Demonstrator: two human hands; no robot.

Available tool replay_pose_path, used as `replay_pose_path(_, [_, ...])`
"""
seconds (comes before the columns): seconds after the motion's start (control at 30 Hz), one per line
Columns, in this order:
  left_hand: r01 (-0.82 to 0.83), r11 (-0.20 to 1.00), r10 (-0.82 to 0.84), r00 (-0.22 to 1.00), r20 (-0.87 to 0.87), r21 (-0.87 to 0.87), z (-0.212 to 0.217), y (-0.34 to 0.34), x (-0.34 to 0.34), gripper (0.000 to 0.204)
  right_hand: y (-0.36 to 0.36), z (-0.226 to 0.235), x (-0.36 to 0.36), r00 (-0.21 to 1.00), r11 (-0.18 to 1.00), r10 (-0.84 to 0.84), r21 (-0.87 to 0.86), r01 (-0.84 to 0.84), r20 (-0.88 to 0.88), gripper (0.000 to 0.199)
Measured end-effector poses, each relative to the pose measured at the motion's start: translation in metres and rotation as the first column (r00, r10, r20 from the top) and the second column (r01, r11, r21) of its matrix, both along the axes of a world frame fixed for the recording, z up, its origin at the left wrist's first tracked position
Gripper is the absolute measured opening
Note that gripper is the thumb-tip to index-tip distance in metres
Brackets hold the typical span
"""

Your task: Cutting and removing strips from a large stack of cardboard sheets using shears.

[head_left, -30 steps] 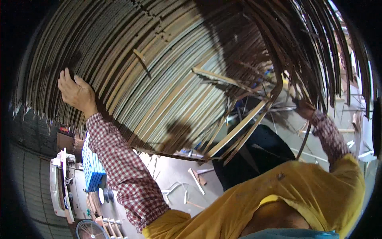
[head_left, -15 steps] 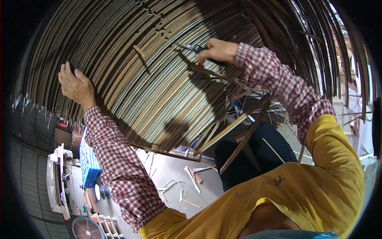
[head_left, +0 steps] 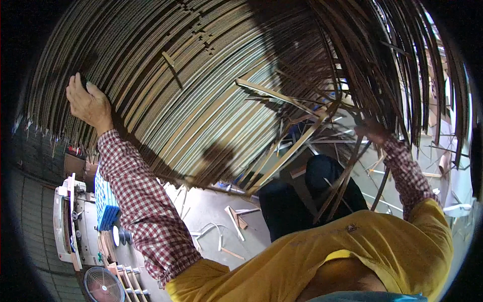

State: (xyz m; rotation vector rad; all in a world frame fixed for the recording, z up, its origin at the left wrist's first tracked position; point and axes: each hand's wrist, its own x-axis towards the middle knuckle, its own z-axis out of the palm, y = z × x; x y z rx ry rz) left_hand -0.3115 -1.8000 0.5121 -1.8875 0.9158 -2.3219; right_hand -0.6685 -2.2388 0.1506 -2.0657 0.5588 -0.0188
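A tall stack of cardboard sheets [head_left: 166, 118] shows its layered edges in front of me. My left hand [head_left: 90, 103] rests against its left side, fingers slightly bent and thumb apart, gripping nothing visible. Far to the right, my right hand [head_left: 375, 132] is in deep shadow among hanging dark strips [head_left: 372, 75]. Its fingers look closed around a dark shape, seemingly the dark-handled, metal-tipped tool seen earlier, though its outline is barely visible. Long loose cardboard strips [head_left: 297, 148] jut out between the stack and my right hand, crossing one another above my knees.
Cardboard offcuts [head_left: 236, 219] lie scattered on the pale floor [head_left: 209, 209]. At the lower left stand a round fan [head_left: 104, 287], a blue-and-white stack [head_left: 106, 199] and a white machine [head_left: 75, 226]. A short strip [head_left: 168, 59] pokes out of the stack's face.
My right hand has swung from the stack's face down and right, into the hanging strips, and the metal tip no longer shows. My left hand stays on the stack; loose strips have shifted.
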Motion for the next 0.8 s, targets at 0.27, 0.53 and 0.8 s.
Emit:
replay_pose_path(0.27, [0.048, 0.999, -0.048, 0.999, -0.014, 0.016, 0.001, 0.001, 0.002, 0.037, 0.093, 0.149, 0.037, 0.879, 0.895, 0.423, 0.048, -0.443, 0.221, 0.051])
replay_pose_path(0.53, [-0.003, 1.0, 0.001, 0.998, -0.055, -0.03, -0.002, 0.0, -0.001, 0.036, 0.124, 0.161, 0.188, 0.909, 0.949, 0.264, 0.078, -0.304, 0.323, 0.037])
replay_pose_path(0.8, [0.004, 0.999, -0.006, 0.999, -0.054, -0.036, 0.0, 0.0, 0.001, 0.037, -0.006, -0.015, 0.003, 0.996, 0.967, 0.071, 0.248, -0.055, -0.055, 0.038])
